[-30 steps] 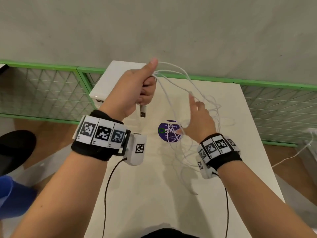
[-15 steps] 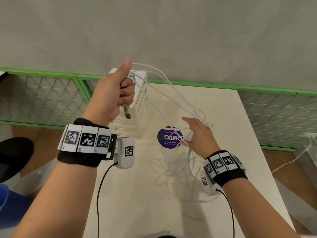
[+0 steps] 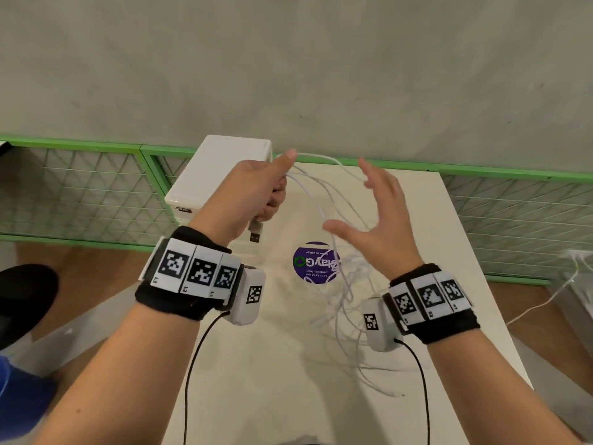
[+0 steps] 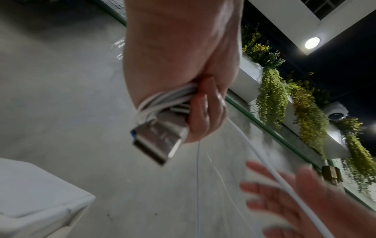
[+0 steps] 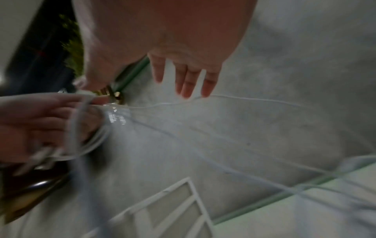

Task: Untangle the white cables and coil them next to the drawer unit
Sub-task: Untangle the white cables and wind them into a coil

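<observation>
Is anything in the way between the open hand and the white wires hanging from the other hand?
Nothing visible. The open right hand reaches straight toward the thin white cables that the left hand grips in a bunch; only air lies between them.

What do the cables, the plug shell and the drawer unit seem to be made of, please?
Cables: white, smooth, flexible jacket, probably plastic or rubber; they hang in soft loops from the left hand.
Plug shell: bare metal, silvery with a dull sheen.
Drawer unit: looks like glossy white plastic, rounded corners.
</observation>
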